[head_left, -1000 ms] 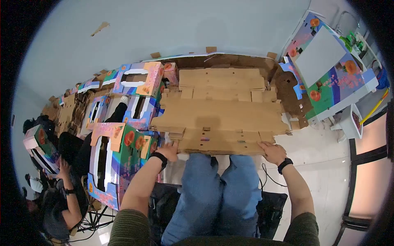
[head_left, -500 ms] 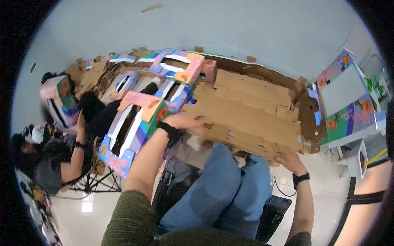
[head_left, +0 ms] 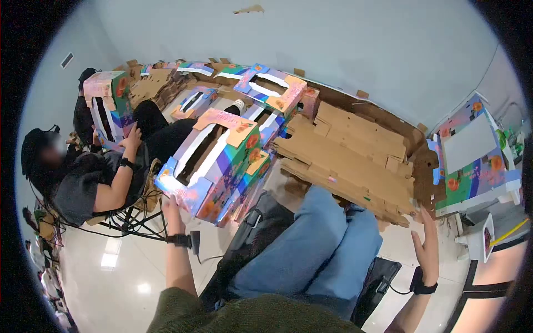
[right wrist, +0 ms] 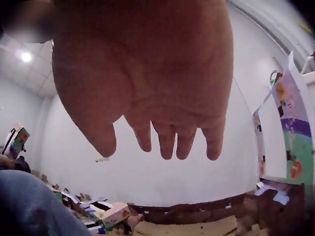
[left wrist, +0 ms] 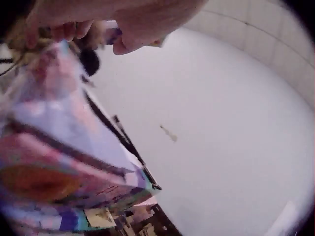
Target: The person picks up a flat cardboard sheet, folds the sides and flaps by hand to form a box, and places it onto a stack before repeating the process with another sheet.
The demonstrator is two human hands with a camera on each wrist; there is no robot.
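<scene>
Stacked flattened cardboard (head_left: 350, 161) lies in front of my knees, its near edge layered and ragged. My right hand (head_left: 427, 247) is raised just off its near right corner, palm inward; the right wrist view shows its fingers (right wrist: 167, 142) straight, with nothing in them. To the left stands a printed carton (head_left: 222, 161) with fruit pictures and a long cut-out in its top, on top of another carton. My left hand (head_left: 174, 219) is up beside this carton's near left corner, fingertips overlapping its edge. In the left wrist view the carton's printed side (left wrist: 64, 128) fills the lower left.
More cut-out cartons (head_left: 270, 86) stand behind the near one. At left a seated person (head_left: 83, 177) holds another carton (head_left: 108, 108). A large printed panel (head_left: 472, 150) with a white sheet leans at right, near a white bin (head_left: 482, 238). My legs (head_left: 305, 250) occupy the front.
Both hands have come off the flattened cardboard. The left swung left to the printed carton's near corner; the right lifted away to the right. The head view has turned left.
</scene>
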